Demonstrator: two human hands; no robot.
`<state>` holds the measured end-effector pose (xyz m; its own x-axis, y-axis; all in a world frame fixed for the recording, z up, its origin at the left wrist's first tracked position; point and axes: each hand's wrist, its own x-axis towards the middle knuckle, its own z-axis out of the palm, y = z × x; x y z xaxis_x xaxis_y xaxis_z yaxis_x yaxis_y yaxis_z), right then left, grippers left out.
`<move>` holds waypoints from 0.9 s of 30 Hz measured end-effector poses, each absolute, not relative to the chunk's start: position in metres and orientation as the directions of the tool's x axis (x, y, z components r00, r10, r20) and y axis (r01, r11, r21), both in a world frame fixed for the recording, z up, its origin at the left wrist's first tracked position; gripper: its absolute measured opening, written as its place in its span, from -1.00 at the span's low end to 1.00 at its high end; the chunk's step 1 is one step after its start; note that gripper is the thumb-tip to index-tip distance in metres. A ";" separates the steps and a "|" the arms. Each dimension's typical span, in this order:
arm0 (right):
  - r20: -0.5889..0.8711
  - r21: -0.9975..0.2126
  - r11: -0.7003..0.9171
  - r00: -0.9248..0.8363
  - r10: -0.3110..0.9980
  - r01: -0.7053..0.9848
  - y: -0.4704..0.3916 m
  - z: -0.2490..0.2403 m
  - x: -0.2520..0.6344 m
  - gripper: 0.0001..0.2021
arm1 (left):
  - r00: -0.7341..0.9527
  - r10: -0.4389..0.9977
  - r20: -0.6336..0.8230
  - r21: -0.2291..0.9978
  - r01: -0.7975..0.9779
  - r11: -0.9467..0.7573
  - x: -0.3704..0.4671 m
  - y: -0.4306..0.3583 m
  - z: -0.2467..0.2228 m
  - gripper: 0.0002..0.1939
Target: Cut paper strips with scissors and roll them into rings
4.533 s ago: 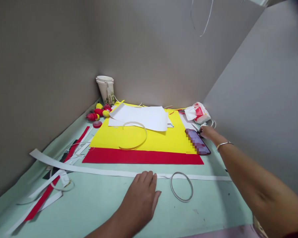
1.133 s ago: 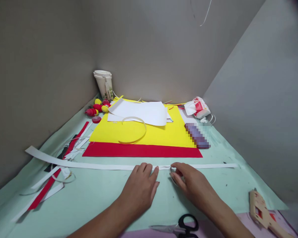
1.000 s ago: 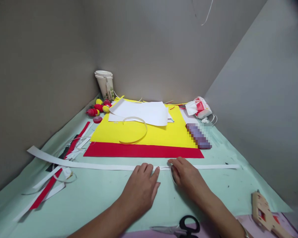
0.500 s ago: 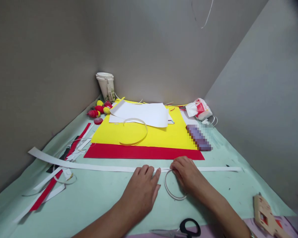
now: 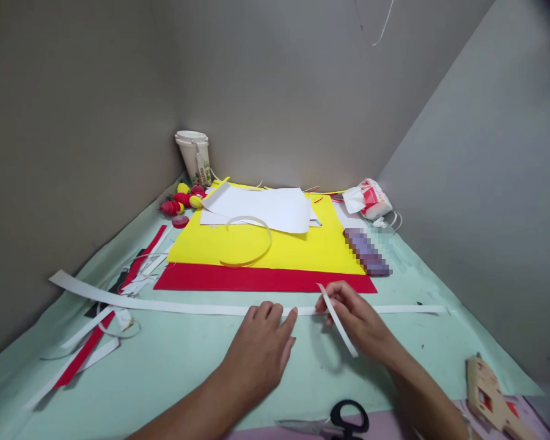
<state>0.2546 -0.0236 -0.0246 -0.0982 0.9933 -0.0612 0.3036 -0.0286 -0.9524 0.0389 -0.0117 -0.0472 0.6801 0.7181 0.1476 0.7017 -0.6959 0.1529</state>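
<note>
A long white paper strip (image 5: 183, 307) runs across the table, its left end curling up. My left hand (image 5: 263, 342) rests on the middle of this strip, fingertips touching it, the thumb apart. Just to the right, my right hand (image 5: 355, 315) is closed in a pinch on a white paper ring (image 5: 341, 330), raised and turned so that it looks like a slanted narrow band. A faint round shadow lies under the ring. Below the hands lie black-handled scissors (image 5: 348, 420), partly cut off by the bottom edge.
Red card (image 5: 256, 281) and yellow card (image 5: 311, 250) lie behind, under white sheets (image 5: 266, 208) and a curled strip (image 5: 270, 235). Cut strips (image 5: 89, 354) are heaped left. A cup (image 5: 195, 159), tissue pack (image 5: 376, 198), pixelated purple object (image 5: 366, 252) and beige glue gun (image 5: 492, 388) stand around.
My right hand has lifted the white ring off the long strip and turned it edge-on. My left hand has stayed in place on the strip.
</note>
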 end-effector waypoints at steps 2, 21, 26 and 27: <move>-0.086 -0.987 -0.075 -0.068 0.994 0.143 -0.020 -0.043 0.240 -0.72 | 0.684 0.713 0.156 0.150 0.697 -0.702 0.039 -0.012 -0.047 -0.58; -0.063 -0.991 -0.063 0.004 0.998 0.119 -0.019 -0.066 0.231 -0.78 | 0.683 0.615 0.393 -0.045 0.683 -0.729 0.032 -0.035 -0.065 -0.64; -0.057 -0.990 -0.058 0.006 0.998 0.129 -0.019 -0.066 0.232 -0.78 | 0.642 0.658 0.394 0.009 0.713 -0.701 0.030 -0.037 -0.067 -0.58; -0.060 -0.990 -0.060 0.003 0.998 0.126 -0.019 -0.065 0.232 -0.78 | 0.635 0.668 0.388 0.027 0.717 -0.697 0.030 -0.035 -0.067 -0.57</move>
<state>0.2316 -0.0192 -0.0654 0.0031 0.9982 -0.0600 0.1264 -0.0599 -0.9902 0.0299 -0.0354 -0.0674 0.6349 0.6680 0.3881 0.7166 -0.6969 0.0272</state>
